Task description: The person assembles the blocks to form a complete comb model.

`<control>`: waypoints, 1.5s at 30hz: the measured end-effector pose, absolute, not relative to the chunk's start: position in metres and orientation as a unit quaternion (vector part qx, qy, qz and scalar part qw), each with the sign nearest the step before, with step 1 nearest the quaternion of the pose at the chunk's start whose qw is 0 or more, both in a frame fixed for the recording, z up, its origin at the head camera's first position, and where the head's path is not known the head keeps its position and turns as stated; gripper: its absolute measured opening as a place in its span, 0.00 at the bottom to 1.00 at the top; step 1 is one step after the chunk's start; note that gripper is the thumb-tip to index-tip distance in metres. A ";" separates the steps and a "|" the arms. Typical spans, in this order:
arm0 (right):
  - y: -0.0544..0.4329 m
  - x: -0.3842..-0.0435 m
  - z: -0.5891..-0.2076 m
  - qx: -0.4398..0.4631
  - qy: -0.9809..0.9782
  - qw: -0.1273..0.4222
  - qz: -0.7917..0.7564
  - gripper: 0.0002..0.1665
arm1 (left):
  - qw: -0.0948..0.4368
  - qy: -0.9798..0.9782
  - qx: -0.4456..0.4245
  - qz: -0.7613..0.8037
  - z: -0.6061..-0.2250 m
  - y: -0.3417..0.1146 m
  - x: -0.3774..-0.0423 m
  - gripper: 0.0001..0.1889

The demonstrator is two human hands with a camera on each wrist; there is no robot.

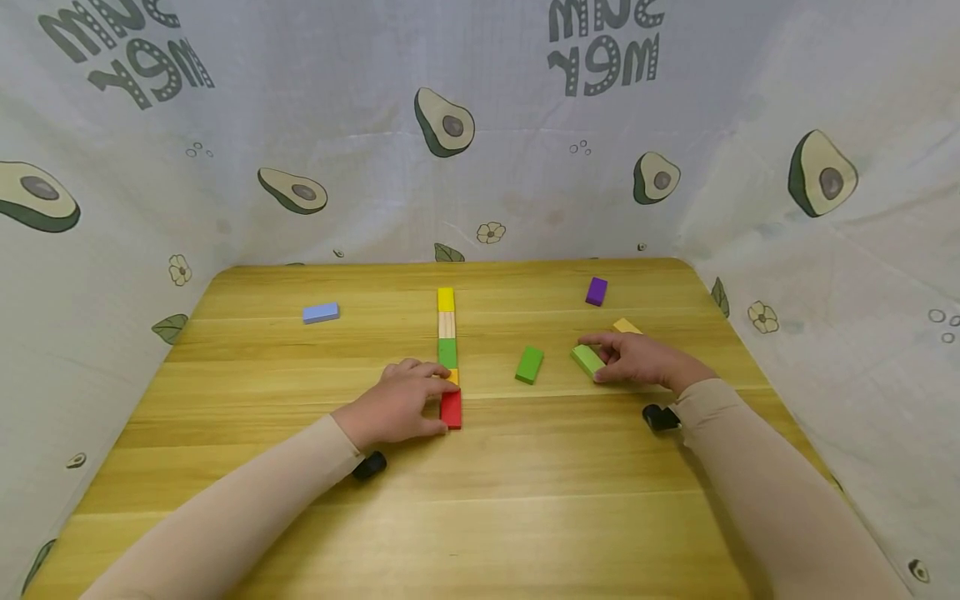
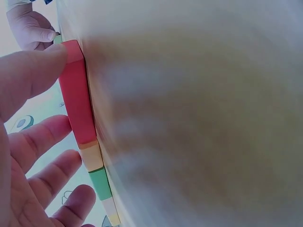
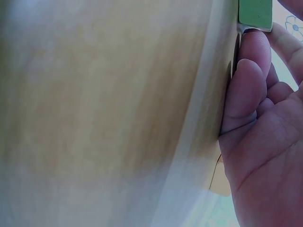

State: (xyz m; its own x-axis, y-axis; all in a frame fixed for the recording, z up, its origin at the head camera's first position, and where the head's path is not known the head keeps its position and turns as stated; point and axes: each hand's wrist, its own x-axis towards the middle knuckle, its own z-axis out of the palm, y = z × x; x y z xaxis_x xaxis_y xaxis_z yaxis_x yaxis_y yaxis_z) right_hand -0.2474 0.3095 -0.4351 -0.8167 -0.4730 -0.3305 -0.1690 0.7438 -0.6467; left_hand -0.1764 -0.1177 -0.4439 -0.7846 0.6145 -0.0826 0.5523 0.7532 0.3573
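The light green block (image 1: pixel 587 360) we pinch in our right hand (image 1: pixel 641 360) slants far-left to near-right, well apart from our spread left hand (image 1: pixel 399 403).

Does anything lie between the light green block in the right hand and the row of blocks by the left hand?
Yes. A darker green block lies on the table between the light green block and the row, roughly across the straight path. Nothing else visible does.

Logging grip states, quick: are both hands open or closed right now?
Left hand: open, touching the red block.
Right hand: closed, holding the light green block.
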 end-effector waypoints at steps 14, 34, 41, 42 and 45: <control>0.310 -0.249 -0.435 -0.173 0.903 0.243 -0.310 0.42 | 0.092 0.936 0.293 0.173 -0.441 -0.120 -0.176 0.32; 0.309 -0.248 -0.436 -0.181 0.908 0.235 -0.297 0.41 | 0.085 0.937 0.289 0.179 -0.439 -0.119 -0.176 0.29; 0.309 -0.248 -0.437 -0.175 0.908 0.238 -0.297 0.41 | 0.086 0.938 0.287 0.176 -0.440 -0.120 -0.176 0.29; 0.309 -0.248 -0.437 -0.176 0.908 0.238 -0.298 0.42 | 0.086 0.938 0.287 0.175 -0.440 -0.120 -0.176 0.29; 0.309 -0.248 -0.437 -0.180 0.907 0.235 -0.300 0.42 | 0.086 0.938 0.286 0.176 -0.440 -0.120 -0.177 0.29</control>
